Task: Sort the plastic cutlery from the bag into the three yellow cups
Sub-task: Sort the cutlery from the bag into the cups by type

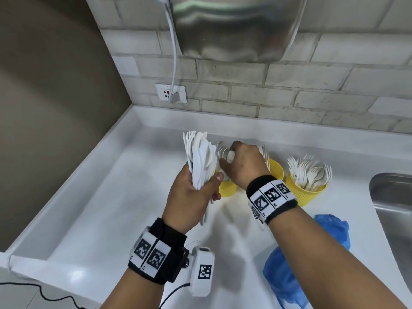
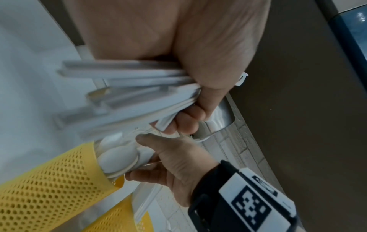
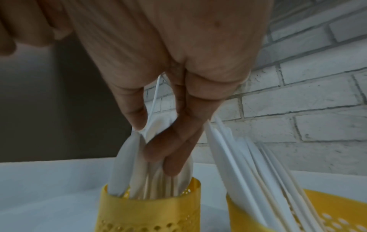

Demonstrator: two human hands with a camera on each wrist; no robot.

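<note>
On the white counter [image 1: 93,197] we grip a mixed bundle of plastic cutlery [image 1: 200,157] in our left hand [image 1: 191,195], fingers curled round the handles. At three o'clock from it, our right hand [image 1: 243,163] pinches a spoon [image 3: 158,125] over the spoon cup [image 3: 151,208]. Further toward three o'clock stand the knife cup [image 1: 276,170] and fork cup [image 1: 305,192]; the blue bag [image 1: 287,270] lies at five o'clock.
</note>
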